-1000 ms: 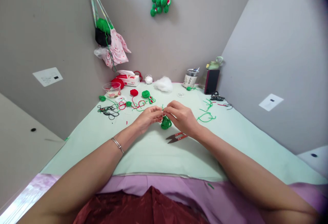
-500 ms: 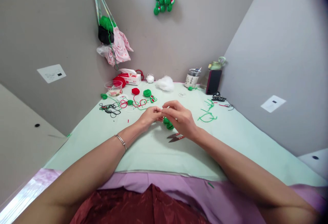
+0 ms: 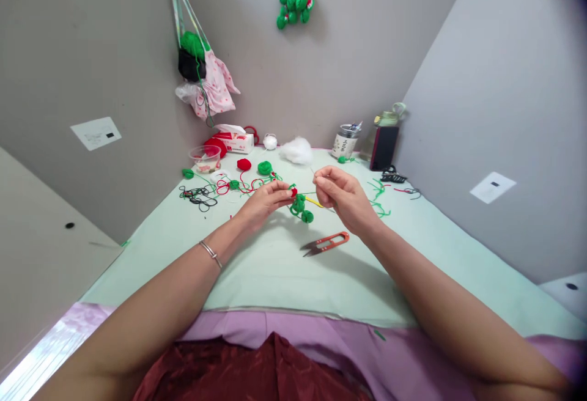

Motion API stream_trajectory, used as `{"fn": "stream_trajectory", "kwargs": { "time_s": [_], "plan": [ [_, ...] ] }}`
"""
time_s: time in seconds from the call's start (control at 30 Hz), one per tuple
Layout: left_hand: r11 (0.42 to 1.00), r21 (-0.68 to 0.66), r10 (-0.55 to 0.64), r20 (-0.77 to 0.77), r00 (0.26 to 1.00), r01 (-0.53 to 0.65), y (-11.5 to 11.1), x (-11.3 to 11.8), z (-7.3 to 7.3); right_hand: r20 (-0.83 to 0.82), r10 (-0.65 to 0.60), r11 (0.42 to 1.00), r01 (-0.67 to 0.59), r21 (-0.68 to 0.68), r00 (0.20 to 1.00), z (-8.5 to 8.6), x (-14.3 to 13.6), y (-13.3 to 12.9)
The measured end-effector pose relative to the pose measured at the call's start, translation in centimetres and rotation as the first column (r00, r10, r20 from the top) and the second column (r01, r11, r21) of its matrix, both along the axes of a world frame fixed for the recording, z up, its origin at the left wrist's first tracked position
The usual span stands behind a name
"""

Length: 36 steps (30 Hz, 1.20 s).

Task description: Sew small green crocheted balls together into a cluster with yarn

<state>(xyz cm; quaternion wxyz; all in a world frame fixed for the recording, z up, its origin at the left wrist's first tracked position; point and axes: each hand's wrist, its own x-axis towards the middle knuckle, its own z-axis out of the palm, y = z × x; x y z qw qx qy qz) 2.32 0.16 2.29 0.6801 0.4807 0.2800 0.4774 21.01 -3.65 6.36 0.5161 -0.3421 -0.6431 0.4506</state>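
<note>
My left hand (image 3: 268, 199) pinches a small green-and-red crocheted piece (image 3: 298, 204), its green balls hanging below the fingertips. Off to the right, my right hand (image 3: 342, 193) is closed in a pinch on a thin needle (image 3: 312, 170), whose tip pokes out past the fingers. A dark green strand runs between the crocheted piece and the right hand. Behind and between the hands lies a yellow crochet hook (image 3: 314, 203), partly covered. Orange-handled thread snips (image 3: 325, 244) rest on the table below the right hand, blades pointing left.
Red yarn (image 3: 244, 164), green yarn (image 3: 265, 168) and tangled black cord (image 3: 199, 198) lie at the left. White stuffing (image 3: 297, 151), a tissue box (image 3: 236, 142) and a pen jar (image 3: 345, 140) line the back. A phone (image 3: 384, 147) leans against a bottle. Green yarn scraps (image 3: 378, 188) lie right.
My hands, close together before, are now apart: the right hand has moved right with the needle. The crocheted piece, snips and yellow hook are less covered now.
</note>
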Motion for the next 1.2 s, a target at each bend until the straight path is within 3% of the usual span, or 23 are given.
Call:
{"fn": "stream_trajectory", "kwargs": {
  "time_s": [0.17, 0.27, 0.57, 0.77, 1.03, 1.2],
  "plan": [
    [1.000, 0.018, 0.011, 0.058, 0.998, -0.012, 0.4, -0.6, 0.0, 0.175, -0.219, 0.958, 0.177, 0.226, 0.960, -0.7, 0.2, 0.5],
    [1.000, -0.010, 0.004, 0.064, 0.998, -0.004, 0.5, -0.7, 0.0, 0.295, -0.310, 0.914, 0.197, 0.355, 0.904, -1.2, 0.0, 0.4],
    [1.000, -0.008, -0.016, 0.057, 0.998, 0.017, 0.4, -0.8, -0.1, 0.444, -0.353, 0.901, 0.172, 0.397, 0.823, -1.8, -0.2, 0.2],
    [1.000, 0.003, 0.002, 0.043, 0.999, -0.002, 0.4, -0.8, -0.1, 0.452, -0.336, 0.917, 0.179, 0.356, 0.826, -1.8, -0.2, 0.2],
    [1.000, -0.009, 0.026, 0.046, 0.999, -0.026, -0.1, 0.1, -0.2, 0.319, -0.199, 0.980, 0.181, 0.083, 0.927, -1.9, -0.7, 0.3],
    [0.999, -0.015, 0.033, 0.055, 0.998, -0.033, -0.5, 0.5, -0.2, 0.266, -0.169, 0.986, 0.165, 0.038, 0.949, -2.3, -0.7, 0.7]
  ]
}}
